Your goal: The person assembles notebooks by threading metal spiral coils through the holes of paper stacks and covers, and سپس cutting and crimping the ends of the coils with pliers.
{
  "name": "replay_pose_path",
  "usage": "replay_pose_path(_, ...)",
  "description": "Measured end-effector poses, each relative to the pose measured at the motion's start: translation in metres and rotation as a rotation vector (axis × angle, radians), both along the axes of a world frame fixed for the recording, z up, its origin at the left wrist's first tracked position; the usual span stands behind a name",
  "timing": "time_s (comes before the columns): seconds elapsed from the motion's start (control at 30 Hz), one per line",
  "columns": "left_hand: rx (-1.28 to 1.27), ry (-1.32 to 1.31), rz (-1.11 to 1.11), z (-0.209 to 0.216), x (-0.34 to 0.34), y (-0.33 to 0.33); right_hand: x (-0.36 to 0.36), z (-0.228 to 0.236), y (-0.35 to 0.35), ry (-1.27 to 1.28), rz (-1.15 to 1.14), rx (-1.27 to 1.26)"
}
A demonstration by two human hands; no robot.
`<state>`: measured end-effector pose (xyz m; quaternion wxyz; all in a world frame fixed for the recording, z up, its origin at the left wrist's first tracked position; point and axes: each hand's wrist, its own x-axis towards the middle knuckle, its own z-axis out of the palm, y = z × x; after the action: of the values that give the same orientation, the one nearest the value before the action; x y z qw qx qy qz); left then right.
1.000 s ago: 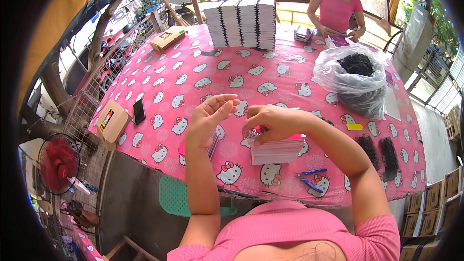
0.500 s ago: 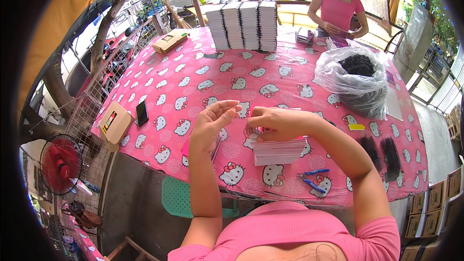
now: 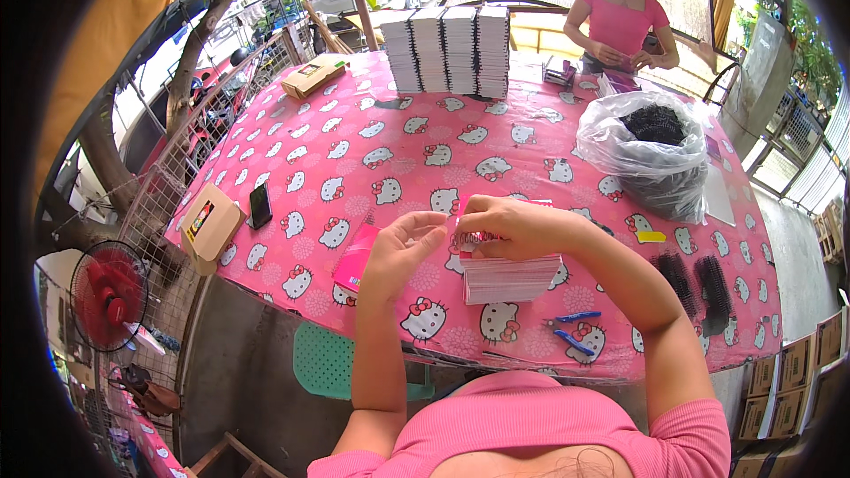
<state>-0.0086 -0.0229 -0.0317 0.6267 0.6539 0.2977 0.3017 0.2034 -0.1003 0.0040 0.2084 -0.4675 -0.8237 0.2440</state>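
A: What lies before the person, beginning from the largest?
B: A wide pink table with a shiny patterned surface point(image 3: 496, 134). On it, at four o'clock from the centre, stands a thick, block-shaped stack of white paper with pink on top point(image 3: 512, 281). At eight o'clock lies a flat, bright-pink booklet point(image 3: 352, 270), partly hidden.
A: And the hands?
B: The right hand point(image 3: 509, 226) is above the stack's ten-o'clock corner, thumb and finger closed on a thin, dark spiral coil point(image 3: 465, 238). The left hand point(image 3: 403, 252) is half curled, toward nine o'clock from it; whether it pinches something, I cannot tell.
A: How will the coil handle?
B: I judge it light, springy and easily bent; better to hold it gently, near its end. The stack is probably heavier, and its upper sheets may slide.
A: What differs from half a second ago?
B: The left hand is lower and nearer the right one; more of the booklet shows.
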Motion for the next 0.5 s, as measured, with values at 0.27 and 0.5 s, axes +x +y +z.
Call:
replay_pose_path(0.27,-0.205,-0.32,0.006,-0.012,0.0,0.009,0.001,0.012,-0.011,0.022,-0.116,0.326)
replay_pose_path(0.5,0.029,-0.238,-0.011,0.021,0.048,-0.013,-0.015,0.017,-0.05,-0.233,-0.187,0.679)
